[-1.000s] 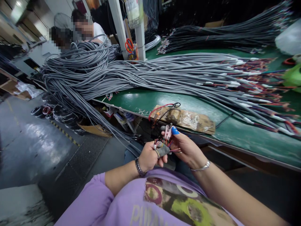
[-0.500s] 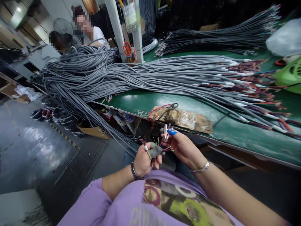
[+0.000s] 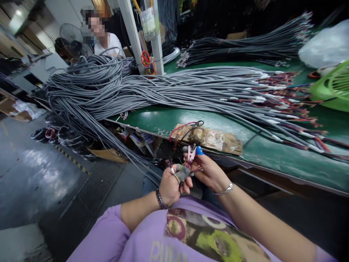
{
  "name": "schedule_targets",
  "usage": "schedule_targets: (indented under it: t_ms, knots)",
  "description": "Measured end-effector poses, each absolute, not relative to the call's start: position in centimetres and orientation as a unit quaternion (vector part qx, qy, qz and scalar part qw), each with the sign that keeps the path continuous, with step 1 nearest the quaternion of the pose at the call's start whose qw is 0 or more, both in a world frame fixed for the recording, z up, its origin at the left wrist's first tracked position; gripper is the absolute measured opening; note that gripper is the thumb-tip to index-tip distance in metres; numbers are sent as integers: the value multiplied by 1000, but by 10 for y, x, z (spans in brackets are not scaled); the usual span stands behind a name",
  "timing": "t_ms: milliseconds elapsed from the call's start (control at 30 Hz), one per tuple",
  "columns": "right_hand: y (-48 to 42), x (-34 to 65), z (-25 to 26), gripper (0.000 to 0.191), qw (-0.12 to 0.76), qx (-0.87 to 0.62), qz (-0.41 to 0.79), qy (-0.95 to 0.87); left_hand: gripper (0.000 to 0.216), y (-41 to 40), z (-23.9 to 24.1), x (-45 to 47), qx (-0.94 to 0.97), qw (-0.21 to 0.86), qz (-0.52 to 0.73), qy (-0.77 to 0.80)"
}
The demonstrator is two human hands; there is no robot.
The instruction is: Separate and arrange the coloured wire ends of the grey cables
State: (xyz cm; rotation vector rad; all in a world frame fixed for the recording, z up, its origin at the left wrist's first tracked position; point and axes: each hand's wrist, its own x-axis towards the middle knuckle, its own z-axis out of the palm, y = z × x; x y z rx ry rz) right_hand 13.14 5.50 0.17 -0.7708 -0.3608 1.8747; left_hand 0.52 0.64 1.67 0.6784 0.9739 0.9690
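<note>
My left hand (image 3: 169,185) is closed round the end of a grey cable, whose thin coloured wires (image 3: 174,164) fan out above the fist. A grey cot covers one of its fingers. My right hand (image 3: 209,171) sits right beside it, pinching a small pink clip tool (image 3: 191,153); one fingertip wears a blue cot. Both hands hover in front of my chest, just below the edge of the green table (image 3: 272,154). Each wrist carries a bracelet.
A big heap of grey cables (image 3: 169,87) with stripped coloured ends lies across the table and droops off its left side. A brown taped pad (image 3: 215,138) with red and black leads sits near the edge. A green basket (image 3: 332,87), a white post (image 3: 156,40) and another person (image 3: 105,34) are beyond.
Both hands have stayed together and drifted slightly left and up in the picture as my head tilted. The grips look the same.
</note>
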Motion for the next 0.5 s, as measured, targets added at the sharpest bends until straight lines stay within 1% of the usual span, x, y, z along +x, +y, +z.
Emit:
schedule_targets:
  t_ms: [100,267,433,500]
  knots:
    - [56,131,1,34,523,-315,777,-150,43,7,16,6,310,719,428,452]
    - [54,130,1,35,519,-316,779,-155,38,8,13,6,324,719,418,451]
    - [52,133,-1,41,512,-313,787,-145,40,4,12,1,329,715,428,445]
    - [52,135,-1,38,504,-312,789,-158,41,2,12,-2,333,712,429,445]
